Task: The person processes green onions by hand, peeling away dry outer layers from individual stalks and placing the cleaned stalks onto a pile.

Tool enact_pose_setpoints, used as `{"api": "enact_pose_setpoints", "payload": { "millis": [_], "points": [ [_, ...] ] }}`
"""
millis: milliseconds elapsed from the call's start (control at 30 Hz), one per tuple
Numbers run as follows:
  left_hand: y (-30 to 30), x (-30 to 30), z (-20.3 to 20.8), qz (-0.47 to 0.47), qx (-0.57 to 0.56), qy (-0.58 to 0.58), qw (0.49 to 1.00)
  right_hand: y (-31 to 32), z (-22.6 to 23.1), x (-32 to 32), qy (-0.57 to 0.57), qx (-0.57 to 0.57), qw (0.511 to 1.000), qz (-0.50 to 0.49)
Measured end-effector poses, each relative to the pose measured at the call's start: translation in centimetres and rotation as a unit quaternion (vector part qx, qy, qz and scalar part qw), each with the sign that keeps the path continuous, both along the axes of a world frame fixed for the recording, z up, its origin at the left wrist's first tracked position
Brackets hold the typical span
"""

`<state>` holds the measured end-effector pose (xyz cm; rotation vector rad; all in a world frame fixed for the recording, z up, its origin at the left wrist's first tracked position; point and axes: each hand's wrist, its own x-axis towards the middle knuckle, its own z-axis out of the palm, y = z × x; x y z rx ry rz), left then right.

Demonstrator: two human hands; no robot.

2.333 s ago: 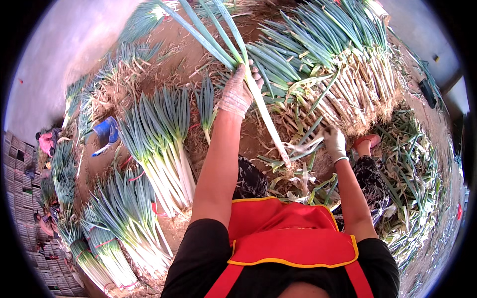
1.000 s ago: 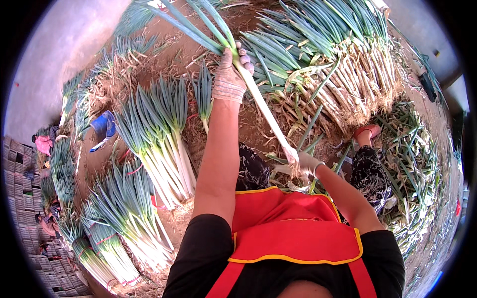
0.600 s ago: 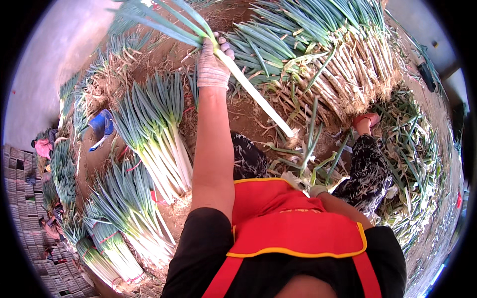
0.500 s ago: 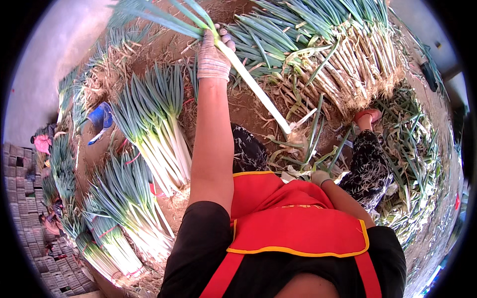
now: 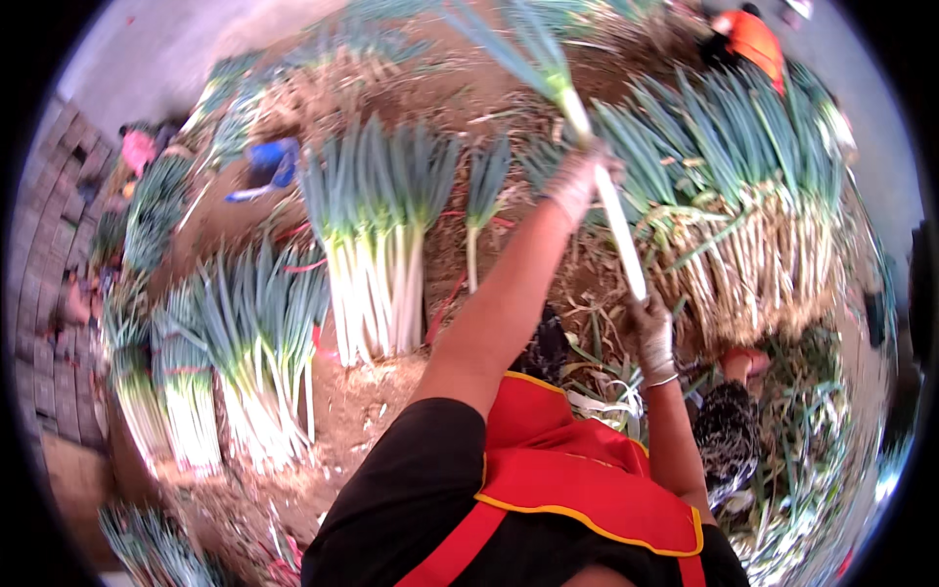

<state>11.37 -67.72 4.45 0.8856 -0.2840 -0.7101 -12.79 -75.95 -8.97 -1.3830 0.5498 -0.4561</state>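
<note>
A long green onion (image 5: 618, 235) slants in front of me, its blue-green leaves up and its white stem down. My left hand (image 5: 585, 178), in a pale, soiled glove, is closed around the upper part of the stem, just below the leaves. At the lower white end is my right hand (image 5: 651, 331), also gloved, with its fingers closed on the stem's tip. Left of my arm, a bundle of cleaned green onions (image 5: 377, 279) lies with white ends toward me. One single green onion (image 5: 473, 240) rests beside it. To the right lies a large heap of untrimmed green onions (image 5: 753, 235) with brown, rooty ends.
More bundles (image 5: 249, 362) lie at the left, with red ties (image 5: 305, 265) about them. A blue container (image 5: 269, 166) lies beyond. Stripped leaves (image 5: 792, 460) pile up at the lower right. A person in orange (image 5: 751, 41) is at the far right. Stacked bricks (image 5: 54, 235) line the left side.
My left hand has swung right with the green onion, which now stands steeper. My right hand has risen from near my lap to the stem's lower end. The view has shifted left.
</note>
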Motion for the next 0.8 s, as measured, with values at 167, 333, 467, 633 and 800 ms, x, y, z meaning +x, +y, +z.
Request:
{"api": "enact_pose_setpoints", "payload": {
  "millis": [167, 333, 467, 633, 800],
  "points": [
    [-0.6, -1.4, -1.0, 0.026, -0.098, 0.128, 0.987, 1.3, 4.0, 3.2, -0.019, -0.346, 0.938, -0.005],
    [0.3, 3.7, -3.6, 0.109, -0.116, 0.184, 0.970, 6.3, 2.6, 1.1, 0.088, -0.488, 0.861, 0.110],
    [3.7, 6.6, -1.0, 0.134, -0.150, 0.109, 0.974, 5.8, -2.7, -4.8, 0.166, -0.481, 0.849, 0.142],
    [16.7, 9.6, 1.3, 0.232, 0.003, -0.017, 0.973, 1.0, -15.9, -14.8, 0.252, -0.599, 0.716, 0.257],
    [32.5, 10.9, -6.0, 0.288, 0.250, -0.166, 0.909, 0.0, -18.2, -17.0, 0.282, -0.562, 0.721, 0.291]
  ]
}}
